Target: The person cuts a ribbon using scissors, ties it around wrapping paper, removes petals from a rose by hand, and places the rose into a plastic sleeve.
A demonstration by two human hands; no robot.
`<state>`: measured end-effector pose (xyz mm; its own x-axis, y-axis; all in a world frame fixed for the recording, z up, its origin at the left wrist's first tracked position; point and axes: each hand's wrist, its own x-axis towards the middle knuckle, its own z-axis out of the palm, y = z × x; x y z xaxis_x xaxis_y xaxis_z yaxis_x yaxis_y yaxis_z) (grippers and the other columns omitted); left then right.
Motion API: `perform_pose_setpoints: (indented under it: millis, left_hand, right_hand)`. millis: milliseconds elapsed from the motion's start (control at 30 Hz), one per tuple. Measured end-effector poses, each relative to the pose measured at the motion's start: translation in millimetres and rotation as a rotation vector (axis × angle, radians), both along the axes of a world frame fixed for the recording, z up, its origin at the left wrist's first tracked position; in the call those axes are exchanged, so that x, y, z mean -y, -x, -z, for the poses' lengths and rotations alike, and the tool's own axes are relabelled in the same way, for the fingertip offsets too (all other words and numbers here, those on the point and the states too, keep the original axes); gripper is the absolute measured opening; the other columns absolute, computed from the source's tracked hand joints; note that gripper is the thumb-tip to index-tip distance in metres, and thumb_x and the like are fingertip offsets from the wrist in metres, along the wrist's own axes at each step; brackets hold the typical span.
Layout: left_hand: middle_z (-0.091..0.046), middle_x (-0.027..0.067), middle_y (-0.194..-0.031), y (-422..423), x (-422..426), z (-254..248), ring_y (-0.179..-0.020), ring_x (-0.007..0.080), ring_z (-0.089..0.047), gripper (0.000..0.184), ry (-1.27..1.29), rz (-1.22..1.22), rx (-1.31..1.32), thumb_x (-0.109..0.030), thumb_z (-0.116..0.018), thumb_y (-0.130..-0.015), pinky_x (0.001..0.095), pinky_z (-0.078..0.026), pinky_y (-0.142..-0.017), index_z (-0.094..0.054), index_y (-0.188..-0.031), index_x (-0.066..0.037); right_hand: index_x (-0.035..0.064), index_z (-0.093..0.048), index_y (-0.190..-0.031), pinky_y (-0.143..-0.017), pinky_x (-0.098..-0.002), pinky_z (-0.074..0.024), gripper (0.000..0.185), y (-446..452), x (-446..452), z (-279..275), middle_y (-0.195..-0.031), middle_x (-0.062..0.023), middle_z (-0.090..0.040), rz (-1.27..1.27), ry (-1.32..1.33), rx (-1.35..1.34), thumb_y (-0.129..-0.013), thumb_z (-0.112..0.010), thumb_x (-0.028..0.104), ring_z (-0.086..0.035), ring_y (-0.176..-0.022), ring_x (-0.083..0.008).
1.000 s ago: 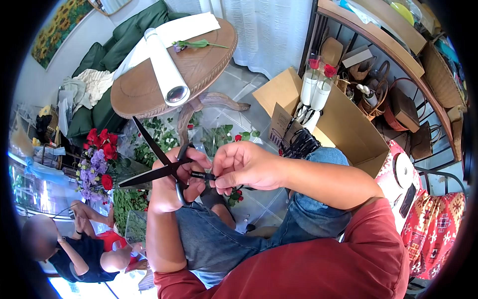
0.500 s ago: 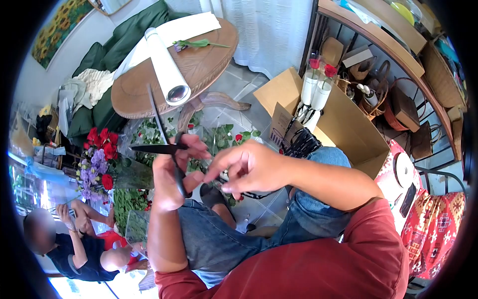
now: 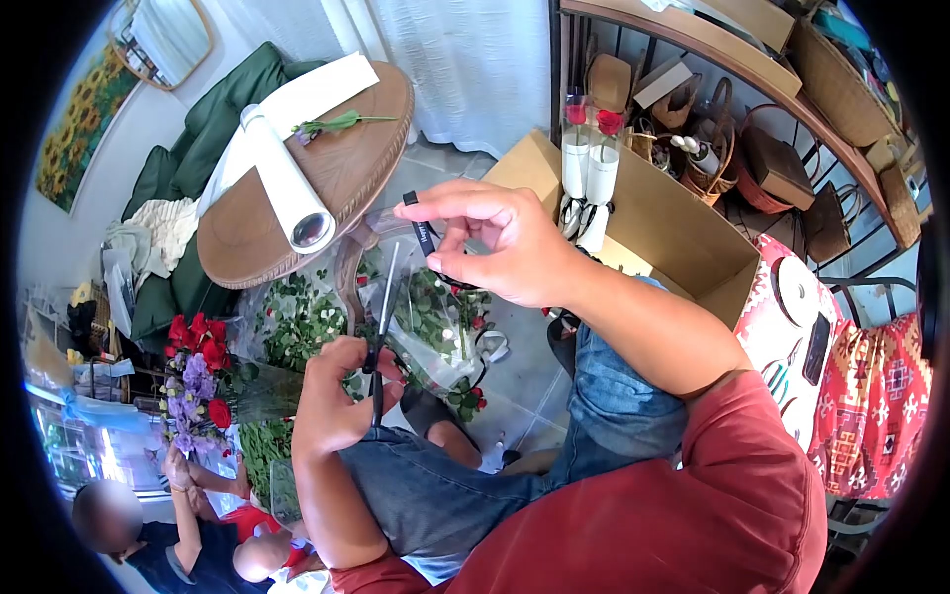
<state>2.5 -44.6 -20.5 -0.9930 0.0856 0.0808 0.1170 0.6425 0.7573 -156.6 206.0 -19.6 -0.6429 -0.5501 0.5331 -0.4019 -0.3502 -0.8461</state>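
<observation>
My left hand [image 3: 332, 401] is closed around the dark handles of a pair of scissors [image 3: 388, 297], whose blades point upward. To the upper right, my right hand [image 3: 515, 243] pinches a short length of black ribbon [image 3: 423, 230] with pale lettering between thumb and fingers. The blade tips are just left of and below the ribbon, and whether they touch it I cannot tell. Behind the hands, leafy stems with small red blooms [image 3: 445, 337] lie on the tiled floor, partly under clear wrapping.
A cardboard box [image 3: 683, 233] holds wrapped red roses [image 3: 602, 163] at my right. On the round wooden table [image 3: 228, 247] lie a white roll [image 3: 287, 183] and a purple flower stem [image 3: 336, 124]. At lower left, a person [image 3: 178, 554] sits near a red-and-purple bouquet [image 3: 198, 381].
My right hand has moved up, away from the left hand, and the lettered ribbon now shows in it. The scissors have swung from spread blades to a narrower, upright pose. The view has shifted.
</observation>
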Motion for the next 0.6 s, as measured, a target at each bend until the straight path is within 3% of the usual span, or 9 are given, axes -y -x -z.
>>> perform_pose_setpoints:
  millis: [133, 233, 367, 433, 600]
  left_hand:
    - [-0.072, 0.0130, -0.083, 4, -2, 5, -0.079, 0.0283, -0.068, 0.022, -0.003, 0.056, -0.010, -0.012, -0.082, -0.067, 0.0379, -0.050, -0.080, -0.074, -0.083, 0.000]
    - [-0.075, 0.0092, -0.085, 4, -4, 1, -0.085, 0.0243, -0.070, 0.019, 0.024, 0.086, 0.015, -0.008, -0.080, -0.069, 0.0363, -0.052, -0.082, -0.075, -0.086, 0.000]
    - [-0.075, 0.0096, -0.086, 3, -5, -2, -0.084, 0.0250, -0.070, 0.017, 0.012, 0.110, 0.017, -0.007, -0.080, -0.069, 0.0358, -0.052, -0.081, -0.075, -0.084, 0.000]
    - [-0.074, 0.0098, -0.088, 2, -7, -2, -0.084, 0.0251, -0.069, 0.017, -0.008, 0.114, 0.002, -0.007, -0.080, -0.070, 0.0355, -0.052, -0.080, -0.075, -0.084, -0.001]
    - [-0.074, 0.0103, -0.088, 2, -8, -4, -0.083, 0.0247, -0.068, 0.016, -0.005, 0.136, 0.002, -0.006, -0.080, -0.072, 0.0360, -0.051, -0.079, -0.074, -0.085, -0.001]
  right_hand:
    - [0.0056, -0.066, -0.137, -0.084, -0.0267, -0.0541, 0.058, -1, -1, 2, -0.140, -0.0118, -0.057, -0.058, 0.017, -0.019, -0.082, -0.073, -0.014, -0.064, -0.085, -0.0094]
    - [0.0069, -0.063, -0.141, -0.086, -0.0263, -0.0537, 0.066, -7, -1, 2, -0.142, -0.0115, -0.055, -0.113, -0.056, 0.004, -0.079, -0.074, -0.015, -0.065, -0.084, -0.0093]
    - [0.0069, -0.062, -0.141, -0.086, -0.0270, -0.0539, 0.067, -13, 0, 1, -0.142, -0.0115, -0.055, -0.109, -0.102, -0.062, -0.079, -0.074, -0.017, -0.065, -0.085, -0.0099]
    - [0.0067, -0.062, -0.141, -0.084, -0.0272, -0.0552, 0.068, -17, 3, 4, -0.143, -0.0117, -0.054, -0.201, -0.053, 0.032, -0.079, -0.074, -0.018, -0.066, -0.091, -0.0112]
    - [0.0064, -0.063, -0.137, -0.077, -0.0255, -0.0567, 0.066, -23, 11, 8, -0.136, -0.0098, -0.054, -0.249, 0.038, 0.054, -0.076, -0.074, -0.018, -0.069, -0.085, -0.0112]
